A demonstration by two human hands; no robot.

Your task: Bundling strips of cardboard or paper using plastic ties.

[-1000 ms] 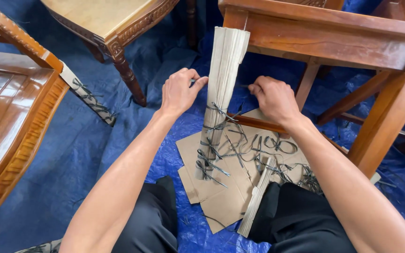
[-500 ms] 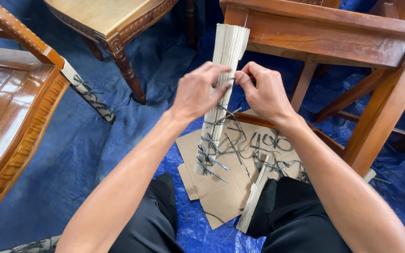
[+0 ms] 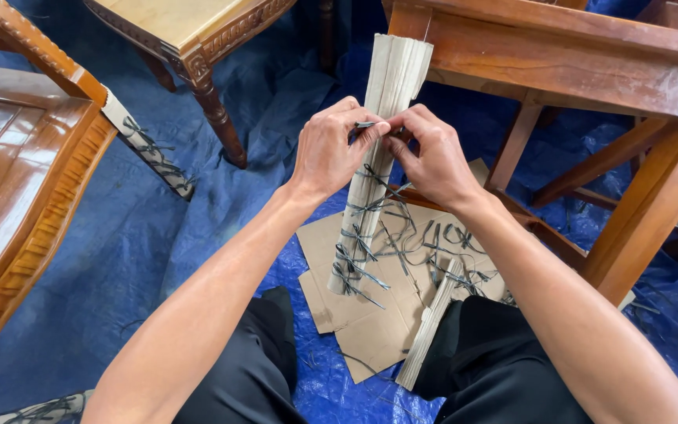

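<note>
- Against the front leg of the wooden chair [image 3: 559,55], seen from the head camera, a tall cardboard wrap [image 3: 378,157] stands upright on a blue tarp [image 3: 143,243], bound lower down with several knotted dark plastic straps.
- Left hand [image 3: 331,153] and right hand [image 3: 431,157] meet in front of the wrap, each pinching an end of a thin dark strap [image 3: 366,125] between thumb and forefinger.
- Risk, as I judge it: the slick strap could slip from the fingertips, so the knot loosens and the folded top fans open.
- Pulling unevenly could tilt or shift the wrap.
- Flat cardboard pieces [image 3: 370,322] and loose strap offcuts [image 3: 441,251] lie around its base, which could snag a free end.
</note>
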